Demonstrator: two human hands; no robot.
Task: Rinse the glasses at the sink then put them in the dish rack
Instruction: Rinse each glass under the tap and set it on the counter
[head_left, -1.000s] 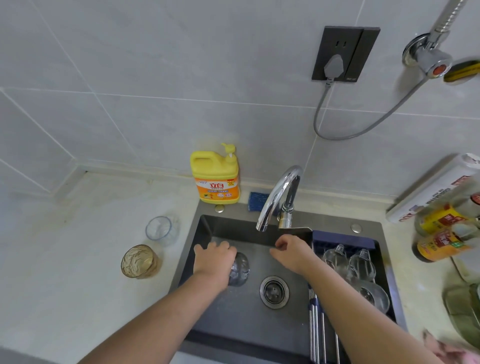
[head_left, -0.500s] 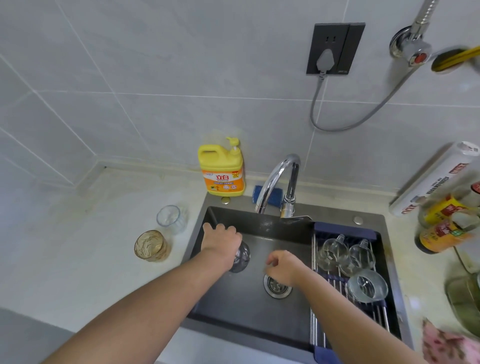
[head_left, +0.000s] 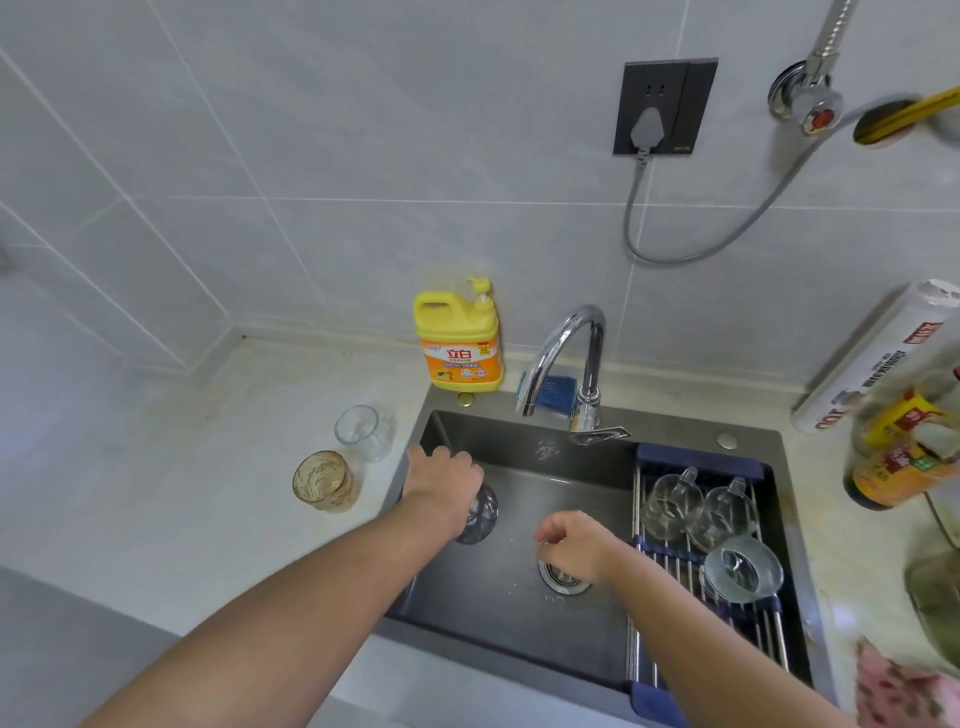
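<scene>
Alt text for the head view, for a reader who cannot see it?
A person's left hand grips a glass inside a dark sink while the right hand hovers empty above the drain. Three glasses lie in the dish rack across the sink's right side; a clear tumbler and an amber tumbler stand on the counter left of it.

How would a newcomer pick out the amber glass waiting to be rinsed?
Start at the dark rectangular metal sink; on the pale stone counter left of it stand two glasses. The amber textured glass tumbler is the nearer, outer one. Its neighbour, the clear ribbed glass tumbler, is colourless and closer to the wall.
</scene>
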